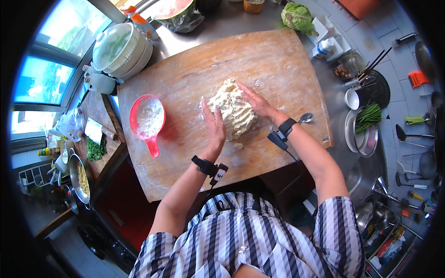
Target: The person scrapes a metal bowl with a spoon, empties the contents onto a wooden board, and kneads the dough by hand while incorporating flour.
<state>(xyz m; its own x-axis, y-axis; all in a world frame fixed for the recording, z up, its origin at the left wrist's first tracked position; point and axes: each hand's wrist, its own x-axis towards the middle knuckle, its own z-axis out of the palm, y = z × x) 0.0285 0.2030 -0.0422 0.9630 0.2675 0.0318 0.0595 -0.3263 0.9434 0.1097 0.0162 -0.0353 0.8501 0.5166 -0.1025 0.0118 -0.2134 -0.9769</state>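
A mound of shaggy, crumbly dough point(234, 111) lies on a large floured wooden board point(194, 166). My left hand point(213, 123) stands along the dough's left side, fingers straight and thumb apart. Against its right upper side rests my right hand point(256, 101), flat with the fingers stretched out. Neither hand is closed around the dough; the palms are hidden. Left of it is a red plastic scoop point(153, 147) holding white flour point(150, 116). A metal spoon point(306, 118) lies on the board beyond my right wrist. Small dough crumbs and flour dust are scattered around the mound.
Behind the board stand a white lidded basket point(134, 52), a spray bottle point(139, 21), a cut watermelon point(180, 19) and a cabbage point(296, 16). A knife point(109, 133) and chopped greens point(96, 149) lie at left. Glass bowls point(366, 139) with green stalks point(368, 118) sit at right.
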